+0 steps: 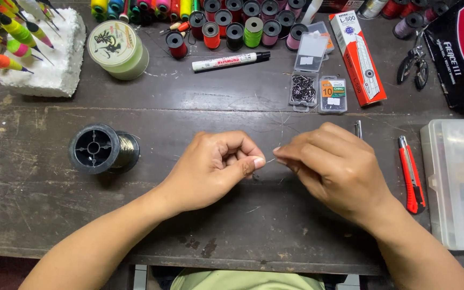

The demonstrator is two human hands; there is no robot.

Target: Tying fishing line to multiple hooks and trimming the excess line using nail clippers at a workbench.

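Both hands meet over the middle of the dark, worn wooden surface. The left hand is curled into a loose fist, its thumb pressed against the side of the forefinger, pinching a very thin, pale strand of fishing line that is barely visible in the gap between the hands. The right hand faces it, its fingers closed in a pinch on the other end of the same strand, so the short piece of line stretches between the two fingertips just above the surface.

To the left of the left hand, a black plastic spool wound with dark line lies on its side. Just beside the right hand, toward the edge, lies a red utility knife with a black slider, and beyond it stands a clear plastic storage box. Further back sit a small clear case of dark hooks, a white marker pen with a black cap, a pale green spool of line, and a row of coloured thread bobbins. At the back left, bright fishing floats are stuck into a white foam block.
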